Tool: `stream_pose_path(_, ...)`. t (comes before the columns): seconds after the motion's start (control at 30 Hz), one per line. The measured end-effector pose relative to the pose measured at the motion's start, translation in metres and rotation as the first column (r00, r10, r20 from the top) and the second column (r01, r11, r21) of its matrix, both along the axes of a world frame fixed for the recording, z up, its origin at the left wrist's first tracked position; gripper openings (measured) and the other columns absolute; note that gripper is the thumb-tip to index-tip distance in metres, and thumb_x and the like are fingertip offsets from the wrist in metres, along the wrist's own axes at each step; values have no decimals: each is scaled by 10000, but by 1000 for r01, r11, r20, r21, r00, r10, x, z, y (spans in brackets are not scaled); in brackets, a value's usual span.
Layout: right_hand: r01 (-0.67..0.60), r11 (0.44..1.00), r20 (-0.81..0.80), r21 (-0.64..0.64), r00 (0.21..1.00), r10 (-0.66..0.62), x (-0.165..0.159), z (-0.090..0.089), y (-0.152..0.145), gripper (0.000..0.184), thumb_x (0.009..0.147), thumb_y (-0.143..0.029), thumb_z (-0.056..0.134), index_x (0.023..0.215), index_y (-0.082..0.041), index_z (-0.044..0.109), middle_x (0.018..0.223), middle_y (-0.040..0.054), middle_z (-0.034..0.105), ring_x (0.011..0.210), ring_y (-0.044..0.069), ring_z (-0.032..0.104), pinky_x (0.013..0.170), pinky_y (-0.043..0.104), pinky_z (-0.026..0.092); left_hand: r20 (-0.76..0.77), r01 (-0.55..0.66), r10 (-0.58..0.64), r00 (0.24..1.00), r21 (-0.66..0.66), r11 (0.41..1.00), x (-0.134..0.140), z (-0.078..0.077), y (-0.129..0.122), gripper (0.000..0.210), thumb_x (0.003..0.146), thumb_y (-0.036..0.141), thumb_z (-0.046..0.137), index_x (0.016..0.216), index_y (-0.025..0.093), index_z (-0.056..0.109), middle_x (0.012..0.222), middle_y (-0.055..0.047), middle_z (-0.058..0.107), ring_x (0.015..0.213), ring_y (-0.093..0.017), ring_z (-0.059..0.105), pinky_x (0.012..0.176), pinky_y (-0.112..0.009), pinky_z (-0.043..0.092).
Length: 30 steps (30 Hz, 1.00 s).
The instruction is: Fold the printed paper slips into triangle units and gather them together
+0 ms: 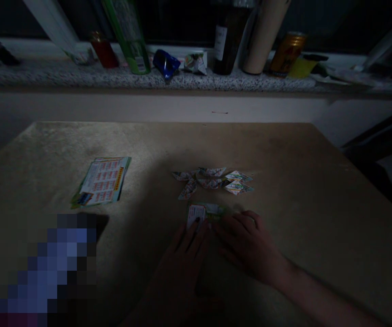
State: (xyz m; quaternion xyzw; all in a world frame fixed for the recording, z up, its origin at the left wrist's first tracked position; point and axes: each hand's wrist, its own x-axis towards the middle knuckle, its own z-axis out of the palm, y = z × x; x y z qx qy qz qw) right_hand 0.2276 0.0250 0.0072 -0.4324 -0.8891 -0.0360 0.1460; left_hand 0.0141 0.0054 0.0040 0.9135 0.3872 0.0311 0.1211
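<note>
A printed paper sheet (197,213) with green edges lies on the table in front of me, its near side hidden by my fingers. My left hand (184,259) rests flat across its near left part, fingers stretched out. At the right side of the same sheet, my right hand (242,238) is closed with curled fingers on its edge; the thumb is hard to make out in the dim light. Just beyond the sheet, several small folded paper pieces (211,182) with pointed ends lie in a loose group.
A stack of printed sheets (102,181) lies on the table (284,150) to the left. Nearer is a pixelated blue patch (56,268). The granite sill (178,83) behind holds a green bottle (136,54), a dark bottle (225,50), an orange can (287,54) and crumpled wrappers.
</note>
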Motion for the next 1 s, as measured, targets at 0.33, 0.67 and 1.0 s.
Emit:
stream_pose_path(0.33, -42, 998, -63, -47, 997, 39, -1, -8, 0, 404, 873, -412, 528, 1202, -182, 571, 1290, 91, 555, 1246, 255, 408, 1081, 482, 238, -11, 2, -2, 1000, 28, 1000, 1, -1, 0, 1051, 692, 794, 436, 1456, 112, 202, 1500, -138, 262, 1364, -319, 235, 1110, -466, 156)
stream_pose_path(0.67, -28, 997, -91, -70, 996, 22, 1, -8, -1, 390, 862, -360, 552, 1218, -200, 565, 1279, 111, 559, 1253, 266, 416, 1063, 518, 286, -21, 15, -14, 1000, 45, 999, -4, -4, 2, 994, 759, 774, 350, 1472, 117, 131, 1503, -127, 257, 1369, -296, 224, 1110, -458, 121)
stream_pose_path(1.0, -19, 999, -89, -48, 996, 14, 0, -9, -1, 354, 869, -397, 537, 1183, -239, 585, 1324, 87, 530, 1286, 253, 389, 1095, 533, 214, -28, 36, -35, 999, 36, 999, -2, 0, 4, 1016, 726, 794, 375, 1453, 105, 207, 1492, -138, 281, 1358, -329, 242, 1098, -505, 111)
